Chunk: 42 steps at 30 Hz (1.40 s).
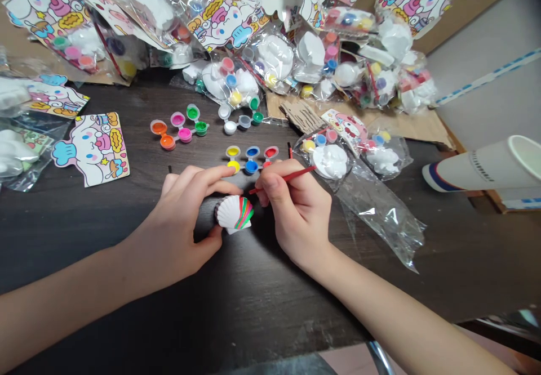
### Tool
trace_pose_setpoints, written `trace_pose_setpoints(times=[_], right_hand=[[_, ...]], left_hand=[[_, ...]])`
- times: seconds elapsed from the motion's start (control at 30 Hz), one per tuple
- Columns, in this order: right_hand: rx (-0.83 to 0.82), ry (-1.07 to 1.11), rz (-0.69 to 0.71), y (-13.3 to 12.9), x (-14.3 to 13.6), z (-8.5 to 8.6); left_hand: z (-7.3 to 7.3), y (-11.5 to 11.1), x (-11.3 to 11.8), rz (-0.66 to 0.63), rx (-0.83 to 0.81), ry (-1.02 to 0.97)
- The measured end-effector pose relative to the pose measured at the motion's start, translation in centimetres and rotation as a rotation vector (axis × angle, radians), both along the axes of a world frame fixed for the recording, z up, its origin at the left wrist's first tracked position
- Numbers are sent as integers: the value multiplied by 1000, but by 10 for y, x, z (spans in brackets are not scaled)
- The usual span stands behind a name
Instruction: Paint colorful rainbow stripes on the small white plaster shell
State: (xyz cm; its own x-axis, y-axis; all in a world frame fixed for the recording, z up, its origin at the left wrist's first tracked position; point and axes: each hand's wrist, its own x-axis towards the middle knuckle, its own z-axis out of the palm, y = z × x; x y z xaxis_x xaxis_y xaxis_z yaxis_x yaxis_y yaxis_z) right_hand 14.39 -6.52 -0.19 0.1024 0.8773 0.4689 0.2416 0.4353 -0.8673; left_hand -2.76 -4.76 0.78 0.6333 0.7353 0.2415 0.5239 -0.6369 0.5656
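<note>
A white plaster seashell with red, green and pink painted stripes on its right side is at the middle of the dark table. My left hand steadies it from the left, thumb at its lower edge and a finger by its top edge. The left index finger reaches beside the yellow paint pot. In my right hand, a thin red paintbrush is pinched between thumb and fingers. Its tip points left, close to the shell's upper right edge. Blue, yellow and red paint pots stand just behind, the red one partly covered by my right hand.
More open paint pots stand farther back, orange, pink and green, beside a white, grey and green strip. A cartoon card lies left. Bagged plaster kits are piled at the back. A paper cup is at right.
</note>
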Motion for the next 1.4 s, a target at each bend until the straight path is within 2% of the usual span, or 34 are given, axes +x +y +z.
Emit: trace_pose_setpoints(times=[0.43, 0.77, 1.1, 1.23, 1.4], right_hand=[[-28, -15, -30, 1, 0, -1], [-34, -40, -30, 0, 1, 0], [-19, 75, -105, 1, 3, -4], [6, 71, -134, 1, 6, -1], [6, 97, -176, 3, 8, 2]], left_hand=[[-1, 0, 0, 0, 15, -7], [2, -1, 0, 11, -45, 0], [0, -2, 1, 45, -78, -20], [3, -3, -1, 100, -148, -40], [4, -1, -1, 186, -309, -133]])
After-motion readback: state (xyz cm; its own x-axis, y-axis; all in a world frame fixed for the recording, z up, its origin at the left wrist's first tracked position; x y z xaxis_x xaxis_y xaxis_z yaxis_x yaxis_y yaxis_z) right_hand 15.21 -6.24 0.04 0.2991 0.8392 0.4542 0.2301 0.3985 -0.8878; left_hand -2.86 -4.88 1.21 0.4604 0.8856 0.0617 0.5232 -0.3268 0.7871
